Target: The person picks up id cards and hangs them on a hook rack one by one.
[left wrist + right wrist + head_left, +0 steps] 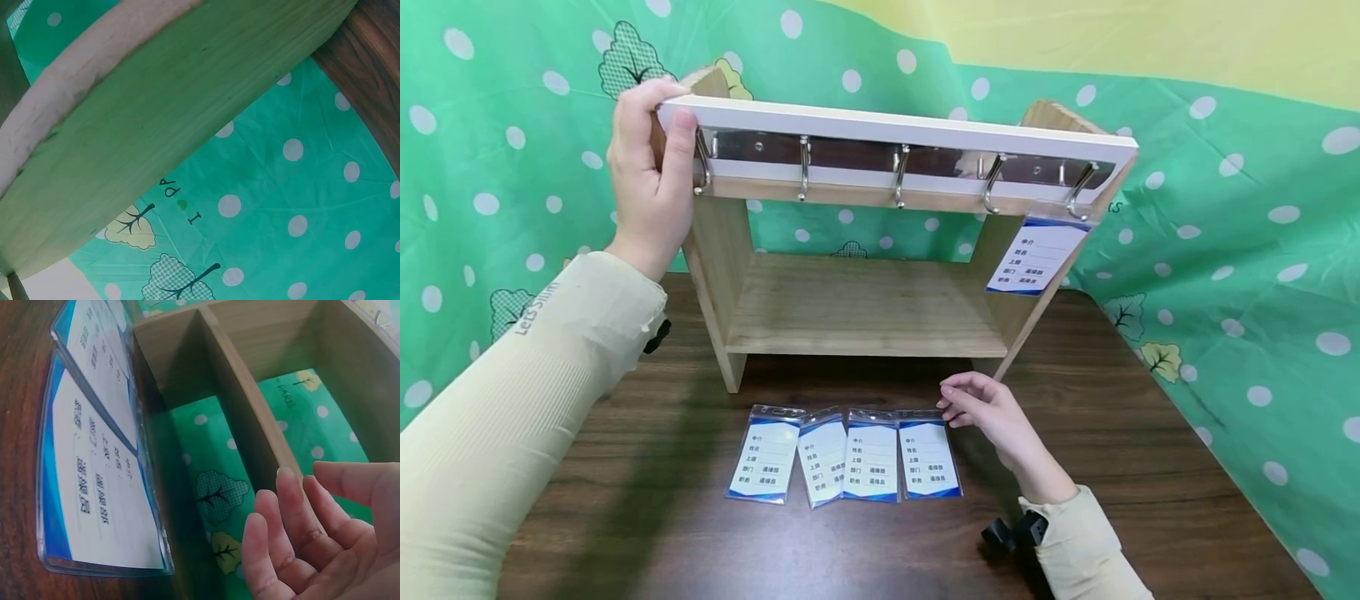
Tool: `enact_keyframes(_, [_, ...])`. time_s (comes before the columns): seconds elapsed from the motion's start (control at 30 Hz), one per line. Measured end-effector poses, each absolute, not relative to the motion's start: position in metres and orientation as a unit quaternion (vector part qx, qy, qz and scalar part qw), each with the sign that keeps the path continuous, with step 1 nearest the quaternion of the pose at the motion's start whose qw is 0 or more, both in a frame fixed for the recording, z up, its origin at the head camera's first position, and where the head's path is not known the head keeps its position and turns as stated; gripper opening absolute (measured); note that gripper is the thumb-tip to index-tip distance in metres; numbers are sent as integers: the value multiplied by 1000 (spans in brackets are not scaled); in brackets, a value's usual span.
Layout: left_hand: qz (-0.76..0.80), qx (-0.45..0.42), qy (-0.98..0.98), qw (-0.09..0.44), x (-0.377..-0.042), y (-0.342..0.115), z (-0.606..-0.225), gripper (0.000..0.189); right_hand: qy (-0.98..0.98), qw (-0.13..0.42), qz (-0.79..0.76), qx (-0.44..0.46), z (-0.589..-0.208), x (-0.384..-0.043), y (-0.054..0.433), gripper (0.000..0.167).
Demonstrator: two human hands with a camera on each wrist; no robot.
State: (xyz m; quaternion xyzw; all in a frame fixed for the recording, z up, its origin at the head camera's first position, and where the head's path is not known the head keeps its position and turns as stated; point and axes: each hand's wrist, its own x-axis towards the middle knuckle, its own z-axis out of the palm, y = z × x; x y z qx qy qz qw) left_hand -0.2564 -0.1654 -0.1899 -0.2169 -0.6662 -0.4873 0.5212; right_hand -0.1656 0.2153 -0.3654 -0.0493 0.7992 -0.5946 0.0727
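Observation:
My left hand (655, 171) grips the upper left corner of a wooden hook rack (895, 125), thumb at the front and fingers over the top and behind. A row of metal hooks runs along its white front board. From the rightmost hook (1081, 192) hangs a badge holder (1037, 257) with a blue-edged white card. Several similar badge holders (870, 458) lie side by side on the table, two of them overlapping. Beside the top of the rightmost one (929, 460) is my right hand (996, 421), its fingers loosely bent with nothing between them in the right wrist view.
The rack stands on a dark wooden table (820, 558) and has a low shelf (865, 308) between its side panels. A green dotted cloth (1255, 275) hangs behind and along the right side. In the left wrist view a wooden side panel (156, 106) fills much of the frame.

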Motion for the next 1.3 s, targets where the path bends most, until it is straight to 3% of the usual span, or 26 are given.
enact_keyframes(1.3, [-492, -212, -670, 514, -257, -165, -191, 26, 792, 156, -590, -36, -400, -179, 226, 40])
